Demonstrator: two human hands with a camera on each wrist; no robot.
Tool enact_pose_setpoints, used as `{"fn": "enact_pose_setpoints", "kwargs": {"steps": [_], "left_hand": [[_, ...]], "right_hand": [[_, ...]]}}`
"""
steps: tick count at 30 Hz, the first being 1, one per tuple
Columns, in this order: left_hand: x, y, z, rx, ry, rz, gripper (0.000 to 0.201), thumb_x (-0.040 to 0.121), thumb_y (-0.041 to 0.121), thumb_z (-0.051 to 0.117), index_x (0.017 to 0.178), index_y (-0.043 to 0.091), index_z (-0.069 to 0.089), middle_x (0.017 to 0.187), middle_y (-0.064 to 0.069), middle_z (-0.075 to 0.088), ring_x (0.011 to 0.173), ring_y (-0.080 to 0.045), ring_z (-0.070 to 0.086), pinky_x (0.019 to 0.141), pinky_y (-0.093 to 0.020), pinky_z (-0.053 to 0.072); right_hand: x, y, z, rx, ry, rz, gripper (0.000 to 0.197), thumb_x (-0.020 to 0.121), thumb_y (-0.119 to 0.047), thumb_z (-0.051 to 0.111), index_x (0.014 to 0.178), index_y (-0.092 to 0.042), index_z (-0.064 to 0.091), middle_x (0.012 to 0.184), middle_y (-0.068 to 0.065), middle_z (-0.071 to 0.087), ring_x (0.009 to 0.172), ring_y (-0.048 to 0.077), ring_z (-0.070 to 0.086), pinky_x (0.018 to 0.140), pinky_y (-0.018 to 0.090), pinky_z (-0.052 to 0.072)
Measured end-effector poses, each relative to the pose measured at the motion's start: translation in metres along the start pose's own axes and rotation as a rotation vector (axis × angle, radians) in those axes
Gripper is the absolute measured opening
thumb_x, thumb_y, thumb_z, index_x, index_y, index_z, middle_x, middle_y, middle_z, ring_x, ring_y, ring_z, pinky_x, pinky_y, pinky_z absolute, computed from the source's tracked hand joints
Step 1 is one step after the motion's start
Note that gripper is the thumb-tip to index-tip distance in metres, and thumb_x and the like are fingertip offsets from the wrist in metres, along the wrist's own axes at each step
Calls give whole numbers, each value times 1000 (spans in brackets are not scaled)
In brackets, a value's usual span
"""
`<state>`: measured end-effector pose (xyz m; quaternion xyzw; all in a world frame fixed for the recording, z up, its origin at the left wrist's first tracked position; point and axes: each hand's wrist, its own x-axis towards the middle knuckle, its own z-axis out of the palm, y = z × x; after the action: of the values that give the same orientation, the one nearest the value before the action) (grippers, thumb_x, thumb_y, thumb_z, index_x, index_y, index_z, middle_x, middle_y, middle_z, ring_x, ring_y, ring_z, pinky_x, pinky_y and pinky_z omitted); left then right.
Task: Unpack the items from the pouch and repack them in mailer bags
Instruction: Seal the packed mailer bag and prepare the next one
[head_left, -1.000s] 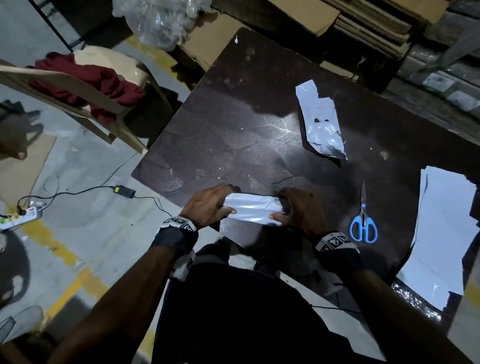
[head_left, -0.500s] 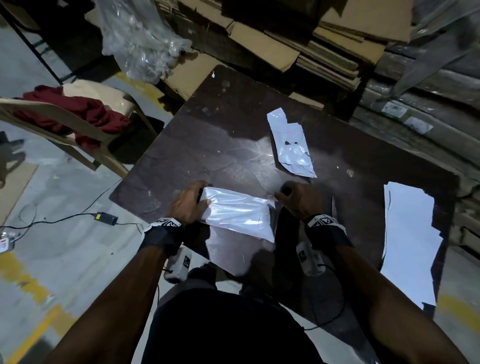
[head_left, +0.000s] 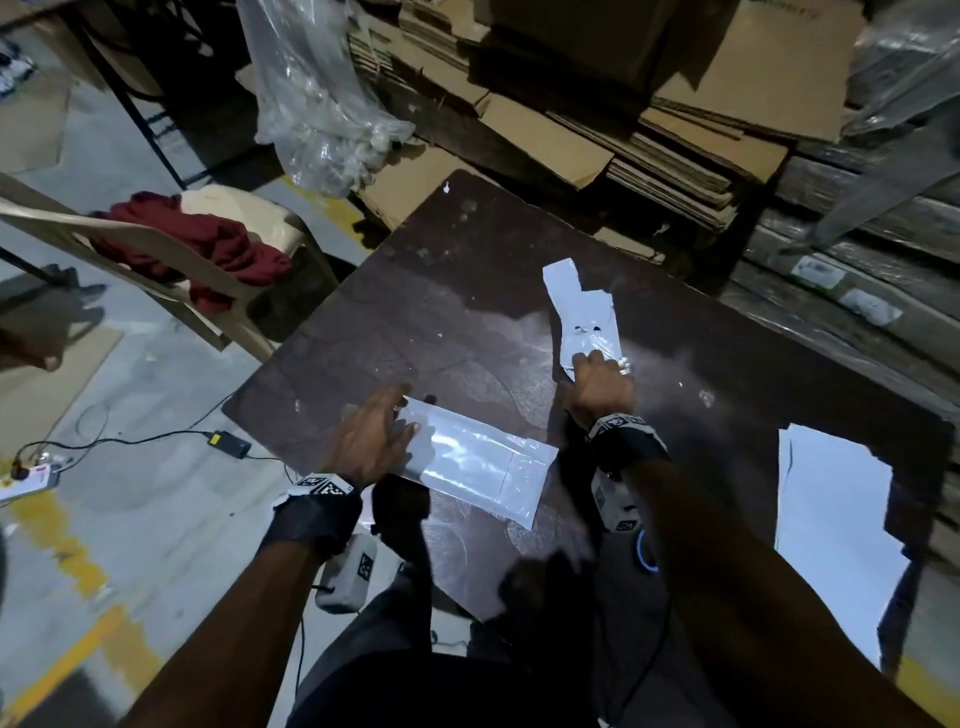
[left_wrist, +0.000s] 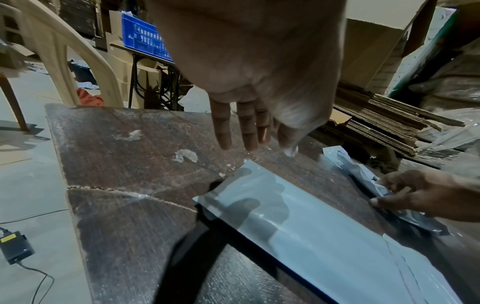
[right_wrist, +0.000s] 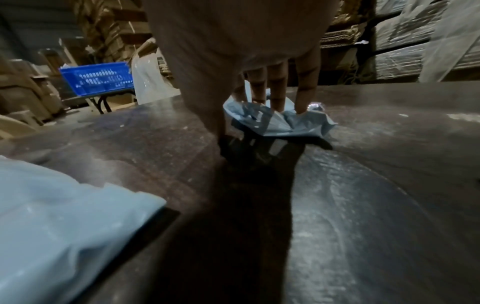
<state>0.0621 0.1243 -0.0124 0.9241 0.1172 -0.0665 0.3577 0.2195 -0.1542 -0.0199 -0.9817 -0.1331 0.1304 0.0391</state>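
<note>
A flat white mailer bag (head_left: 483, 467) (left_wrist: 311, 230) (right_wrist: 52, 226) lies on the dark table (head_left: 457, 312) near its front edge. My left hand (head_left: 379, 431) (left_wrist: 249, 131) hovers over the bag's left end with straight fingers and holds nothing. Farther back lies the crumpled, torn white pouch (head_left: 587, 312) (left_wrist: 358, 170) (right_wrist: 280, 123). My right hand (head_left: 597, 374) (left_wrist: 420, 193) (right_wrist: 272, 98) reaches onto its near end, its straight fingertips pressing the plastic and its thumb down beside it. What the pouch holds is hidden.
A stack of white mailer bags (head_left: 831, 519) overhangs the table's right edge. Blue-handled scissors (head_left: 644, 553) peek out under my right forearm. A chair with a red cloth (head_left: 208, 249) stands to the left, flattened cardboard (head_left: 597, 140) behind, a power adapter (head_left: 228, 444) on the floor.
Both hands have let go of the mailer bag, which now lies flat. The right hand has moved forward onto the pouch. The left hand has opened over the bag's left end.
</note>
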Motion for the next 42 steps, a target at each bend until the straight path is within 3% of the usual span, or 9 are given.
{"fn": "enact_pose_setpoints", "kwargs": {"steps": [2, 8, 14, 20, 25, 30, 34, 37, 42], "left_hand": [[-2, 0, 0, 14, 2, 23, 43, 91, 27, 64, 131, 24, 47, 115, -2, 59, 97, -19, 60, 81, -32, 49], [-1, 7, -2, 47, -9, -19, 47, 93, 26, 62, 136, 17, 46, 120, -6, 60, 101, -23, 62, 83, -30, 47], [4, 19, -6, 61, -37, -79, 51, 96, 25, 59, 143, 21, 41, 136, -2, 55, 116, -21, 60, 85, -23, 42], [13, 21, -7, 145, -50, -63, 50, 93, 40, 55, 138, 34, 36, 134, -1, 56, 112, -23, 62, 94, -47, 50], [15, 21, -4, 164, -42, -47, 48, 93, 40, 56, 137, 36, 36, 131, 2, 57, 113, -23, 61, 93, -50, 50], [15, 19, -1, 209, -59, -31, 45, 92, 40, 56, 131, 39, 35, 129, -3, 59, 112, -28, 62, 90, -53, 50], [13, 25, 2, 240, -84, -54, 40, 92, 36, 57, 127, 38, 38, 125, -3, 61, 111, -28, 62, 93, -52, 46], [10, 34, 5, 272, -104, -54, 42, 95, 30, 56, 135, 28, 41, 131, -5, 59, 115, -29, 59, 86, -36, 37], [7, 45, 10, 303, -167, -4, 44, 96, 26, 56, 137, 25, 41, 132, -3, 57, 115, -30, 60, 80, -36, 37]], "right_hand": [[-2, 7, 3, 45, 96, -18, 24, 87, -21, 50, 100, -7, 63, 95, 18, 61, 85, 38, 62, 74, 43, 51], [1, 26, -18, 231, 60, 194, 32, 95, -20, 44, 123, -10, 58, 120, 17, 61, 111, 37, 57, 90, 43, 46], [-5, 41, -26, 524, 303, 170, 30, 89, -27, 37, 105, -5, 50, 97, 27, 62, 88, 43, 58, 74, 43, 43], [-8, 43, -28, 927, 280, 96, 35, 86, -28, 39, 110, -6, 51, 89, 11, 60, 80, 26, 55, 69, 31, 39], [1, 60, 1, 918, 135, 368, 45, 88, -23, 54, 130, -8, 46, 115, 21, 64, 105, 37, 61, 94, 46, 48], [-3, 76, 8, 940, 207, 431, 52, 76, -26, 53, 126, -11, 52, 115, 17, 66, 107, 36, 61, 96, 45, 48], [-12, 83, -7, 933, 421, 358, 44, 85, -14, 51, 129, -14, 55, 115, 12, 66, 105, 29, 60, 89, 33, 46], [-20, 91, -17, 886, 573, 247, 39, 84, -16, 50, 121, -18, 61, 105, 7, 68, 96, 25, 62, 81, 33, 48], [-31, 99, -15, 647, 574, 113, 31, 83, -11, 53, 109, -11, 71, 109, 13, 69, 101, 30, 61, 87, 35, 48]]}}
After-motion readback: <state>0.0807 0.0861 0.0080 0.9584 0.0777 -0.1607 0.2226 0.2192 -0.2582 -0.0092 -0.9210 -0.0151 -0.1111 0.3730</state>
